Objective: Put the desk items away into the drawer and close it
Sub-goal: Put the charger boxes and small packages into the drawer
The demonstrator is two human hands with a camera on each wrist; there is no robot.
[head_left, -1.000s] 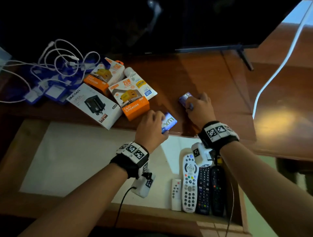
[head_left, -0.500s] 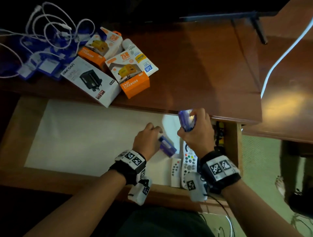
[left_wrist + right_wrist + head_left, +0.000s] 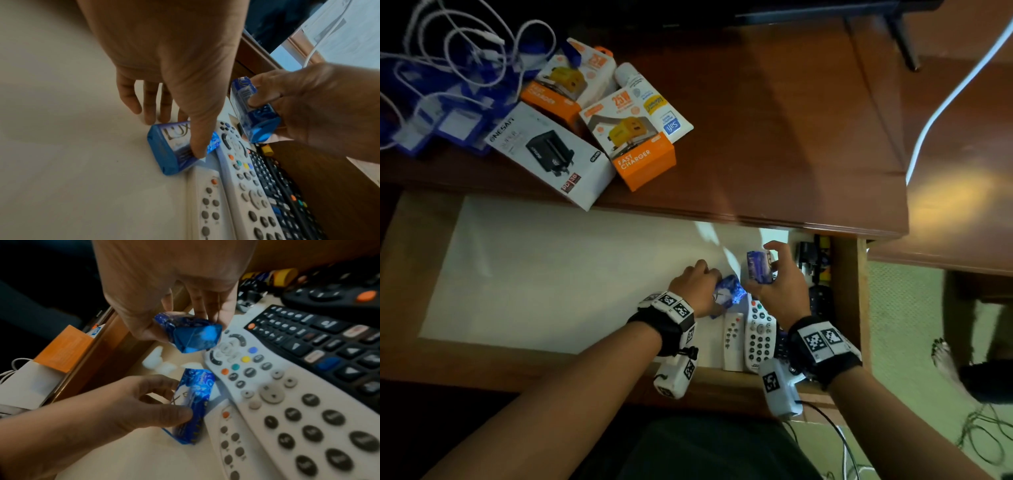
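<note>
Left hand (image 3: 693, 286) pins one blue foil-wrapped soap bar (image 3: 180, 147) on the open wooden drawer's (image 3: 846, 291) white liner by the pale remote (image 3: 758, 334), fingers w/ thumb gripping it, while right hand (image 3: 780, 284) pinches a second blue bar (image 3: 758, 272) just above, prob. to seat it alongside.

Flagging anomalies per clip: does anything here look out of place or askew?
One thing: the black-and-white charger box juts past the desk edge, a corner hanging over the open drawer. Both hands, left hand and right hand, grip wrapped soap bars normally.
</note>
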